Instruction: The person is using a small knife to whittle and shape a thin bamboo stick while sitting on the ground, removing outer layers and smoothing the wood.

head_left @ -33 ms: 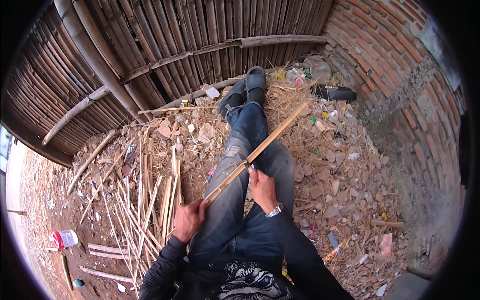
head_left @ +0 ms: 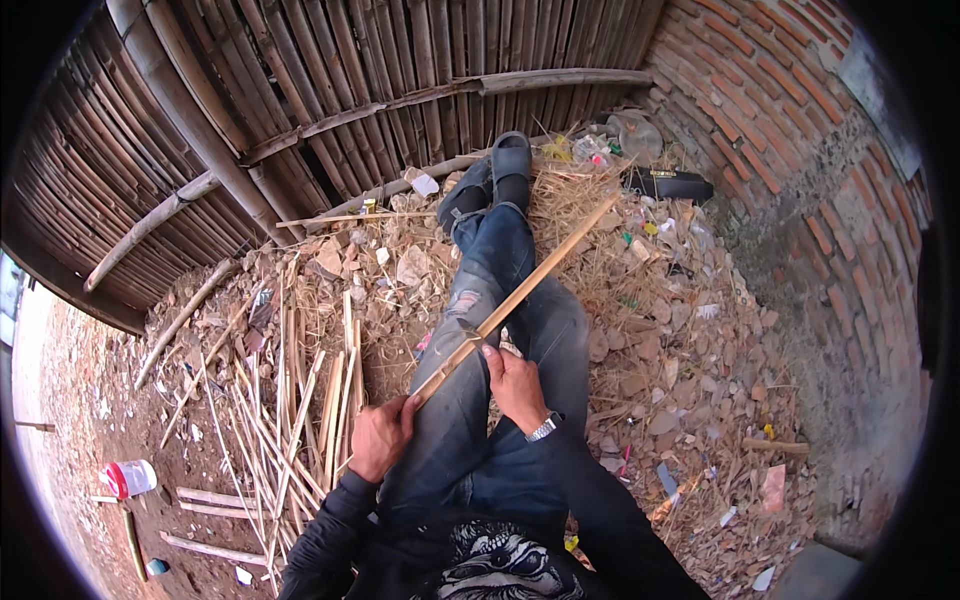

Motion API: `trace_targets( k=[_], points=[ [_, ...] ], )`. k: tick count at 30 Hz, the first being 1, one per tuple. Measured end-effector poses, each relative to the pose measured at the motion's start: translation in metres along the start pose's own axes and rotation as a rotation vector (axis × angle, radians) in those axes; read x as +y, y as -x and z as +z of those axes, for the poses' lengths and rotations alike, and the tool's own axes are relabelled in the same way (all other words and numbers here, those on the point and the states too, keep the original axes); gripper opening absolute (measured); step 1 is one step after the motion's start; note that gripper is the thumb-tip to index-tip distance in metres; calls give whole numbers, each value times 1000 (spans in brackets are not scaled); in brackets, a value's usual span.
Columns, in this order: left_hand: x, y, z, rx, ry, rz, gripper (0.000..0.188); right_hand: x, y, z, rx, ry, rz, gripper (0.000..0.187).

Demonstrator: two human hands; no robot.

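Note:
A long bamboo strip [head_left: 545,268] lies slantwise across my crossed legs, its far end up and to the right. My left hand [head_left: 380,437] is closed round its near end, thumb on top. My right hand [head_left: 517,388] is closed on a small knife, thumb stretched along it. The knife's blade [head_left: 469,329] rests across the strip at about its middle. Most of the knife's handle is hidden in my fingers. On the ground left of my legs lies a loose pile of split bamboo strips [head_left: 290,430].
A bamboo wall [head_left: 400,60] stands ahead, and a brick wall [head_left: 810,130] rises on the right. Rubble [head_left: 690,370], straw and litter cover the ground. A black object [head_left: 668,186] lies near the corner. At far left sits a white and red tub [head_left: 128,478].
My right hand and the knife have slid slightly toward me and left along the strip. The strip's far end has shifted slightly; my left hand keeps its hold.

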State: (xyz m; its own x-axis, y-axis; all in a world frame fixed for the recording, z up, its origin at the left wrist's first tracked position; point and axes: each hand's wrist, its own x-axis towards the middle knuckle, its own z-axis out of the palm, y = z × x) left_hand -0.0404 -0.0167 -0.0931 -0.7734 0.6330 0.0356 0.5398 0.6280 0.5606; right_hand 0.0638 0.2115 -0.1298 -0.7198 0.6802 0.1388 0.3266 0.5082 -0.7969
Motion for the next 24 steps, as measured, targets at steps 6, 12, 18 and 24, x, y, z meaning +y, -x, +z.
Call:
trace_targets(
  k=[6,12,18,24],
  points=[
    [17,-9,-1,4,-17,-12,40,-10,19,9,-20,-88,45,48],
    [14,-3,-7,12,-11,16,36,17,-47,-30,250,64,93,48],
    [15,-1,1,88,-44,56,36,19,-45,-15,157,115,58,46],
    [18,-2,5,89,-43,43,34,-4,19,11,46,-29,-8,43]
  ],
)
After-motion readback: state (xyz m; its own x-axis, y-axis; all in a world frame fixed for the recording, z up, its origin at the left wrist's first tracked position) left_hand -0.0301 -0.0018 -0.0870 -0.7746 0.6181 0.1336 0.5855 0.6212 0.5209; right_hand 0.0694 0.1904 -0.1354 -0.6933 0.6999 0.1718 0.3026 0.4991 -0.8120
